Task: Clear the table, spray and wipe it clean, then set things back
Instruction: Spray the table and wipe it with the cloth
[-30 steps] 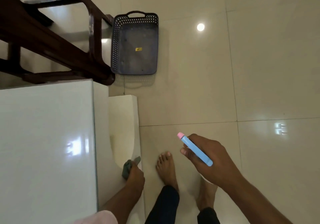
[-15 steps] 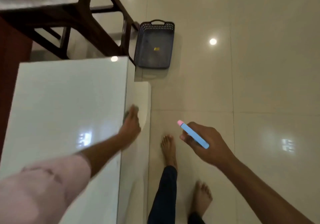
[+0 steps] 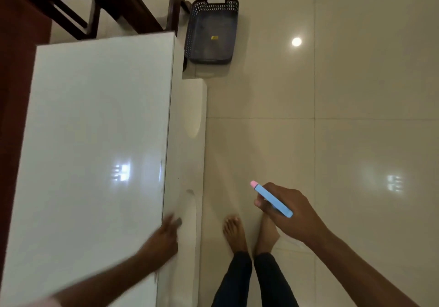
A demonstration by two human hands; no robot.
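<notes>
Left hand nearer along table edge; open floor rightward

The person wears dark, close-fitting trousers reaching the ankles, bare feet below, and a pale pink sleeve.

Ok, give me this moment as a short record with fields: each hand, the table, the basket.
left hand: at the table's right edge, on a dark cloth; blurred, grip unclear
right hand: holds a blue spray bottle, pink tip up, over the floor
table: glossy white top, nothing on it in view
basket: dark, on the floor beyond the table's far corner, a small yellow tag inside
</notes>
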